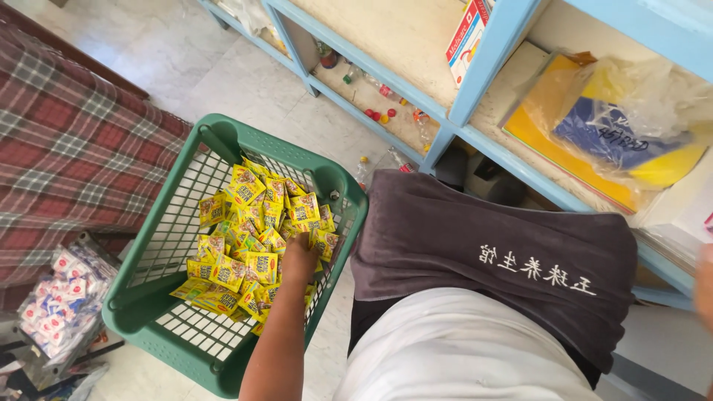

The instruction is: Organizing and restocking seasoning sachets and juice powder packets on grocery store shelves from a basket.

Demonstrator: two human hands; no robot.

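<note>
Left hand (299, 260): I see it closed among yellow sachets (252, 238), seemingly gripping some, arm reaching down.
Sachets: heaped in the green plastic basket (141, 297), left on the floor, whose mesh walls contain them.
Right hand (704, 286): at far right edge; grip, I cannot tell.
Lap: dark towel (490, 252).

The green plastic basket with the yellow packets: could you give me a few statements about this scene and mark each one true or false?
1. The green plastic mesh basket holds small yellow packets. True.
2. The left hand reaches into those packets. True.
3. The basket sits on the blue shelf. False: it sits on the pale tiled floor beside the light-blue shelf unit.
4. A grey cloth lies on the person's lap. True.
5. The basket is red. False: green.
</note>
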